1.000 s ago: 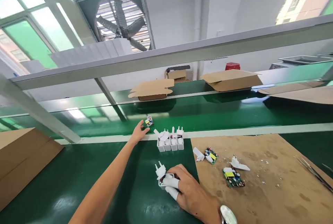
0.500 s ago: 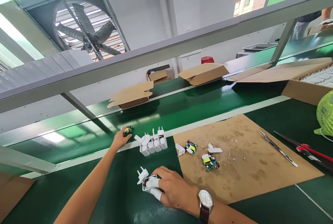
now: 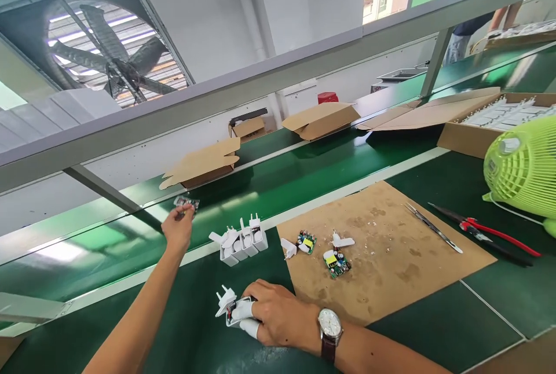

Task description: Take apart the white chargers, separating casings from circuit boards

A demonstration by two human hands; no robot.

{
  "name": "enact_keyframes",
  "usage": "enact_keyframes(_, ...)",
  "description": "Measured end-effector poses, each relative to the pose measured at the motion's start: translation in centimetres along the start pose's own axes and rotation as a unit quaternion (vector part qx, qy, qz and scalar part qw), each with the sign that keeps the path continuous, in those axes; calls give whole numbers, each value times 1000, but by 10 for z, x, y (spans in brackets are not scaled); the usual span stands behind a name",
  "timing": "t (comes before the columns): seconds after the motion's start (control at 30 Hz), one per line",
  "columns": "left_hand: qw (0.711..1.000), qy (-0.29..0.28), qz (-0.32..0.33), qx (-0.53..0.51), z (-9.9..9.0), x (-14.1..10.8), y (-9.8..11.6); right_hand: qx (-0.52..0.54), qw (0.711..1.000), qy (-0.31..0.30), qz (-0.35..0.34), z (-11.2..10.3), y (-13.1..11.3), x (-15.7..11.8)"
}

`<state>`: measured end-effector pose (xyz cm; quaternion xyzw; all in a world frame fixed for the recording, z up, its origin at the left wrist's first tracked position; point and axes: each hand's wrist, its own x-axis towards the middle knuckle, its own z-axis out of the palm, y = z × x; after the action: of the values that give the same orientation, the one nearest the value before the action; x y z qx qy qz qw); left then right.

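Note:
My left hand (image 3: 178,228) is raised over the green belt, its fingers pinched on a small circuit board (image 3: 191,202). Low on the green mat, my right hand (image 3: 280,313), with white finger covers and a watch on the wrist, grips a white plug adapter (image 3: 226,300). The pins of its plug piece point up, and dark parts show inside the housing. Between the hands stands a row of several white adapters (image 3: 243,249). To the right, on brown cardboard (image 3: 391,281), lie two more circuit boards, one green and yellow (image 3: 336,263), the other (image 3: 307,242) beside white plastic pieces.
Tweezers (image 3: 434,228) lie on the cardboard, red-handled pliers (image 3: 482,232) to their right. A lime-green fan (image 3: 516,168) stands at the right, before a carton (image 3: 460,138) of white items. Cardboard boxes (image 3: 202,165) sit along the belt (image 3: 278,180). Another person (image 3: 464,38) is at the far right.
My left hand has lifted the circuit board from the belt's near edge, and the board has turned over. My right hand keeps its hold on the adapter. The view has swung to the right.

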<state>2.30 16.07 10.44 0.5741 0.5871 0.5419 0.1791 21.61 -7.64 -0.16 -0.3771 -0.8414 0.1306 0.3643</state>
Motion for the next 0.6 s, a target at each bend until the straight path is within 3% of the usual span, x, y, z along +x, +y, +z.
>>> enact_keyframes(0.07,997,-58,44,-33,8,-10,28,4,1000,-3,1,-2,-1,0)
enact_keyframes(0.17,961,-241,121,-65,23,-50,71,7,1000,-4,-1,-5,-2,0)
enact_keyframes(0.2,907,-370,189,-64,28,-69,83,7,1000,-4,-2,-5,-2,0)
enact_keyframes(0.27,787,-538,297,-45,41,-107,101,6,1000,-4,-2,-4,-2,0)
enact_keyframes(0.3,740,-589,323,-31,48,-124,107,4,1000,-6,-1,-3,-2,-1)
enact_keyframes(0.37,689,-637,346,0,57,-148,114,-7,1000,-11,1,-1,-1,-2)
enact_keyframes(0.4,684,-641,348,9,59,-154,115,-15,1000,-15,0,-1,-1,-2)
enact_keyframes(0.47,708,-616,344,13,55,-155,117,-31,999,-25,-5,-2,0,-2)
enact_keyframes(0.6,817,-506,274,-47,15,-132,110,-42,998,-47,-16,-9,-1,-2)
